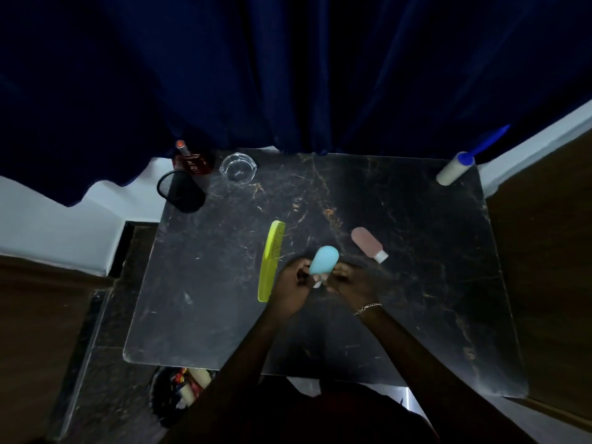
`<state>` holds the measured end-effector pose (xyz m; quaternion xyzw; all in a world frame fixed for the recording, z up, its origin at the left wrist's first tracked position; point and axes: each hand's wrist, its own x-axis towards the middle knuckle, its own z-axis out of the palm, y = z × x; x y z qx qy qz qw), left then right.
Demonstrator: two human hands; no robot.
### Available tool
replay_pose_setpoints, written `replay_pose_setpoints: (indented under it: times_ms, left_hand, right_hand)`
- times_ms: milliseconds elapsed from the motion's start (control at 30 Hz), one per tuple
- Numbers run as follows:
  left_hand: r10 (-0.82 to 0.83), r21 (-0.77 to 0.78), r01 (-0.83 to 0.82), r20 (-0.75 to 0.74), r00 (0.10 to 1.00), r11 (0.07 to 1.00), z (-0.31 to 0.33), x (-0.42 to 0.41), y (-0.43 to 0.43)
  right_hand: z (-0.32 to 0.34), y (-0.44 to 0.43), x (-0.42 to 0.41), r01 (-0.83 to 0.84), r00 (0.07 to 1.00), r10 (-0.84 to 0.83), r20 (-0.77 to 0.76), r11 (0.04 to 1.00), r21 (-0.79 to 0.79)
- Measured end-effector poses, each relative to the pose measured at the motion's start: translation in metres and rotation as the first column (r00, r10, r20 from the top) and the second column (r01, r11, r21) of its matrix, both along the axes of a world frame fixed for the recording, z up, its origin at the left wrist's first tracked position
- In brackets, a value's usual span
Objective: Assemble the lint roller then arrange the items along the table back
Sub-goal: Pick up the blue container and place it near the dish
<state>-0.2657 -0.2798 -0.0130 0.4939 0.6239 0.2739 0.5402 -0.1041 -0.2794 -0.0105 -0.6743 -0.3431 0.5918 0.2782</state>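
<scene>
The lint roller (455,169), a white roll on a blue handle, leans at the back right corner of the dark marble table (224,315). Both hands meet over the table's middle around a light blue squeeze bottle (324,259). My left hand (290,285) grips its lower left side and my right hand (347,280) pinches near its white cap. A pink squeeze bottle (368,243) lies flat just right of them. A yellow-green comb (270,261) lies lengthwise just left of my left hand.
At the back left stand a black mesh cup (181,195), a red bottle (193,163) and a clear glass ashtray (238,169). A dark blue curtain (288,75) hangs behind the table. A bin (179,395) with rubbish sits below the front edge.
</scene>
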Motion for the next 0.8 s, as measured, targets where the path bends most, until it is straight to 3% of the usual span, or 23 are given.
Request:
replay_pose_setpoints:
  times_ms: [367,800]
  left_hand:
    - [0.090,0.085,-0.096,0.072,0.993,0.992,0.003,-0.105,0.049]
    - [0.133,0.131,-0.134,0.013,0.991,0.982,-0.019,-0.175,0.122]
  right_hand:
    - [0.014,0.063,-0.110,-0.091,0.996,0.091,0.006,0.992,0.085]
    - [-0.015,0.146,-0.194,-0.182,0.946,0.128,0.299,0.970,0.161]
